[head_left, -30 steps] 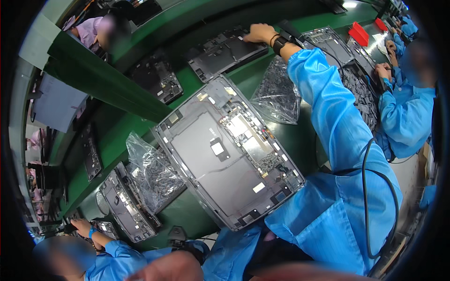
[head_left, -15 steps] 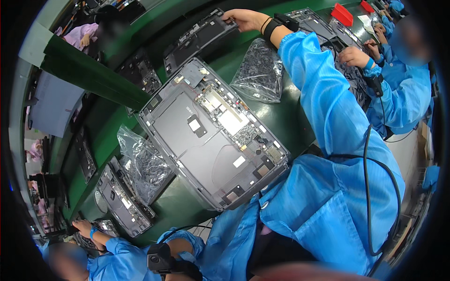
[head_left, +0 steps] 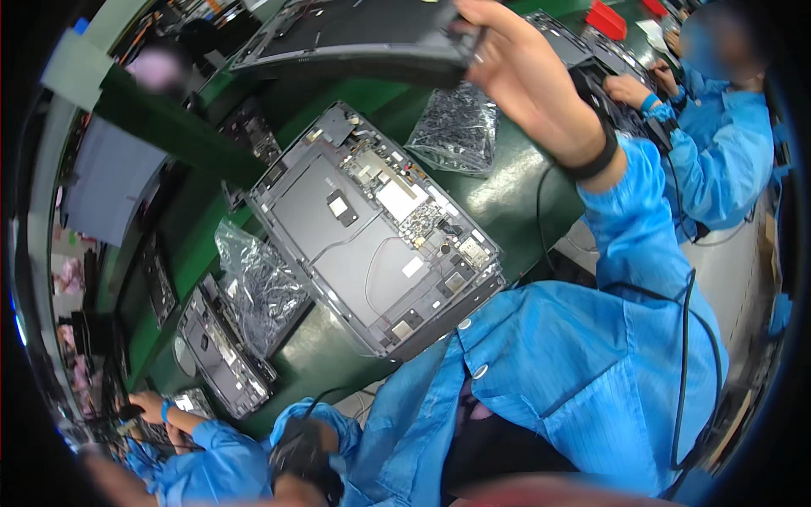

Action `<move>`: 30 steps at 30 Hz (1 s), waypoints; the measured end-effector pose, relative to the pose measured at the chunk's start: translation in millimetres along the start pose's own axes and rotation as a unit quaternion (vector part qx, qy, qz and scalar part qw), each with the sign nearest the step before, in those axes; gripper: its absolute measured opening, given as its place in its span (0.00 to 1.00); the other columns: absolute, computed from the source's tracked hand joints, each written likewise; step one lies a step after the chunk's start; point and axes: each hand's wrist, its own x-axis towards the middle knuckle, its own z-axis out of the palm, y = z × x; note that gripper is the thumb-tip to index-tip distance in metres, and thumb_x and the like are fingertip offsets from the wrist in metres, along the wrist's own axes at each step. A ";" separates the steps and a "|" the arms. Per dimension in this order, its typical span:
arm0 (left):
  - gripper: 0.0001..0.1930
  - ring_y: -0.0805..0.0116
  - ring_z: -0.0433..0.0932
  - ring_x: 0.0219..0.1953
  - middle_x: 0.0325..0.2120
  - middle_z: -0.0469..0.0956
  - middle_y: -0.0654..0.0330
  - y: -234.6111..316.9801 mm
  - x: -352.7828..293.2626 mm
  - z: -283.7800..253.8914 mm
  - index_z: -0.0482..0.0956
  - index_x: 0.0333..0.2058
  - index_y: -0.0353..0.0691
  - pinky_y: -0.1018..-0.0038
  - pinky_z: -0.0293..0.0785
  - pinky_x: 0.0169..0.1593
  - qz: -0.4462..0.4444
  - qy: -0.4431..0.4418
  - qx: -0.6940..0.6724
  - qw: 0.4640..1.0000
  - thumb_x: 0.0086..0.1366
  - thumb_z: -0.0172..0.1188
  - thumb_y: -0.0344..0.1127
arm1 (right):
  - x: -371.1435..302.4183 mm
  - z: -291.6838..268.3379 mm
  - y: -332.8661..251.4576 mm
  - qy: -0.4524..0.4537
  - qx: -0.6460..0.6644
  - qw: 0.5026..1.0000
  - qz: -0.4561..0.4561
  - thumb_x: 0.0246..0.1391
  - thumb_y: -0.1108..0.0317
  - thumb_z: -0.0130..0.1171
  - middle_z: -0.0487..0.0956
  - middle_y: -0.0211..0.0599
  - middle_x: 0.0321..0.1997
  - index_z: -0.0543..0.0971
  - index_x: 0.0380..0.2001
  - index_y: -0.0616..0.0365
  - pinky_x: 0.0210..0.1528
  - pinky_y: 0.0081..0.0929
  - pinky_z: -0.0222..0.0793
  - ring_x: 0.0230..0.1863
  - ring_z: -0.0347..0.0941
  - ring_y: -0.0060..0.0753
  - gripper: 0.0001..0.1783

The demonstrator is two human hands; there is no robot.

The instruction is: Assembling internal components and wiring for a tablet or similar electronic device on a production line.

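My right hand (head_left: 515,76) is raised at the top of the view and grips the edge of a dark flat panel (head_left: 355,38), held above the green bench (head_left: 507,203). A black band sits on that wrist. Below it lies an open grey device chassis (head_left: 372,245) with boards and cables showing, tilted across the bench in front of me. My left hand (head_left: 297,452) is low at the bottom edge, at the end of a blue sleeve. It is dark and blurred, and I cannot make out its fingers.
A clear bag of small parts (head_left: 456,131) lies beyond the chassis and a second bag (head_left: 258,291) to its left, beside another opened unit (head_left: 220,355). People in blue coats work at the right (head_left: 718,144) and lower left (head_left: 194,448). A red bin (head_left: 606,19) stands far right.
My right hand, which lay on the dark panel at the far side of the bench, has lifted it up and nearer to me. The grey chassis has stayed in place.
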 end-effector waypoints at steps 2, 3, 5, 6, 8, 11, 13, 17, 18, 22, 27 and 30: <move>0.32 0.52 0.58 0.63 0.62 0.55 0.41 -71.8 98.9 50.2 0.51 0.62 0.27 0.56 0.52 0.67 -0.093 -0.052 0.291 0.951 0.69 0.41 0.46 | -36.8 35.9 5.9 -0.019 0.030 0.999 0.007 0.57 0.65 0.56 0.77 0.30 0.38 0.73 0.39 0.57 0.41 0.29 0.74 0.38 0.75 0.24 0.10; 0.30 0.48 0.56 0.64 0.62 0.53 0.37 -138.8 95.1 60.4 0.52 0.61 0.25 0.57 0.47 0.68 -0.148 0.018 0.301 0.942 0.70 0.41 0.45 | -53.7 49.2 12.1 -0.021 0.045 0.999 0.012 0.58 0.65 0.56 0.77 0.31 0.38 0.73 0.40 0.58 0.40 0.29 0.75 0.38 0.75 0.23 0.10; 0.28 0.54 0.59 0.62 0.60 0.57 0.43 -207.6 93.8 25.7 0.55 0.59 0.28 0.57 0.53 0.66 -0.292 0.119 0.315 0.895 0.71 0.42 0.45 | -83.8 54.0 11.0 0.013 -0.006 0.999 0.030 0.60 0.62 0.52 0.75 0.37 0.50 0.67 0.53 0.62 0.51 0.28 0.69 0.50 0.73 0.29 0.21; 0.24 0.58 0.63 0.59 0.57 0.63 0.47 -200.7 106.2 7.7 0.60 0.57 0.30 0.60 0.57 0.62 -0.338 0.048 0.222 0.913 0.70 0.44 0.43 | -97.9 72.2 16.6 0.002 -0.009 1.000 0.021 0.59 0.63 0.54 0.74 0.38 0.51 0.65 0.54 0.63 0.51 0.29 0.69 0.51 0.72 0.29 0.23; 0.20 0.62 0.67 0.55 0.53 0.68 0.51 -197.7 114.2 -15.1 0.64 0.54 0.32 0.62 0.62 0.59 -0.382 -0.020 0.116 0.917 0.70 0.46 0.40 | -120.3 83.8 33.1 0.009 -0.061 0.998 0.026 0.56 0.64 0.58 0.72 0.37 0.53 0.61 0.58 0.63 0.52 0.29 0.70 0.53 0.70 0.29 0.30; 0.13 0.70 0.74 0.46 0.42 0.76 0.60 -190.5 113.5 -13.2 0.71 0.47 0.35 0.70 0.69 0.50 -0.233 0.156 0.450 0.848 0.69 0.48 0.36 | -131.5 79.8 38.9 -0.078 -0.028 0.995 0.051 0.63 0.54 0.44 0.66 0.46 0.60 0.54 0.63 0.62 0.56 0.36 0.67 0.59 0.66 0.37 0.33; 0.12 0.71 0.76 0.41 0.38 0.78 0.61 -174.5 113.6 -21.4 0.73 0.46 0.35 0.76 0.72 0.46 -0.297 0.231 0.394 0.838 0.69 0.49 0.33 | -121.8 52.3 35.8 -0.080 0.009 0.996 0.023 0.64 0.46 0.33 0.60 0.51 0.65 0.50 0.65 0.64 0.61 0.40 0.62 0.63 0.62 0.42 0.37; 0.15 0.72 0.76 0.43 0.42 0.76 0.60 -169.6 92.2 -31.2 0.71 0.50 0.35 0.76 0.72 0.47 -0.356 0.221 0.450 0.789 0.69 0.48 0.36 | -102.3 40.7 35.7 -0.133 -0.112 0.981 0.082 0.63 0.50 0.38 0.53 0.54 0.69 0.48 0.66 0.67 0.70 0.35 0.46 0.70 0.51 0.42 0.38; 0.16 0.73 0.75 0.44 0.44 0.76 0.60 -174.7 84.4 -30.1 0.71 0.51 0.35 0.76 0.71 0.48 -0.368 0.224 0.453 0.780 0.70 0.48 0.38 | -99.6 42.4 32.5 -0.177 -0.157 0.965 0.111 0.61 0.54 0.44 0.52 0.52 0.70 0.46 0.67 0.68 0.70 0.31 0.43 0.71 0.48 0.40 0.39; 0.20 0.73 0.73 0.46 0.45 0.75 0.61 -182.3 76.7 -32.4 0.70 0.51 0.33 0.77 0.68 0.51 -0.354 0.261 0.530 0.725 0.71 0.46 0.43 | -118.4 29.3 36.3 -0.213 -0.216 0.945 0.119 0.57 0.64 0.53 0.45 0.49 0.72 0.40 0.67 0.70 0.70 0.28 0.36 0.73 0.39 0.34 0.45; 0.24 0.71 0.66 0.55 0.54 0.69 0.57 -198.3 76.1 -37.8 0.67 0.56 0.30 0.76 0.58 0.60 -0.345 0.224 0.611 0.676 0.73 0.41 0.46 | -127.5 4.7 36.7 -0.275 -0.465 0.841 -0.025 0.57 0.54 0.54 0.41 0.57 0.72 0.38 0.66 0.73 0.70 0.40 0.29 0.74 0.31 0.51 0.50; 0.25 0.69 0.62 0.60 0.58 0.64 0.55 -205.7 77.4 -35.3 0.61 0.60 0.29 0.74 0.53 0.63 -0.334 0.219 0.631 0.665 0.73 0.41 0.43 | -116.7 -2.4 45.2 -0.287 -0.469 0.835 -0.017 0.57 0.47 0.50 0.40 0.57 0.72 0.43 0.67 0.71 0.68 0.48 0.29 0.73 0.29 0.60 0.49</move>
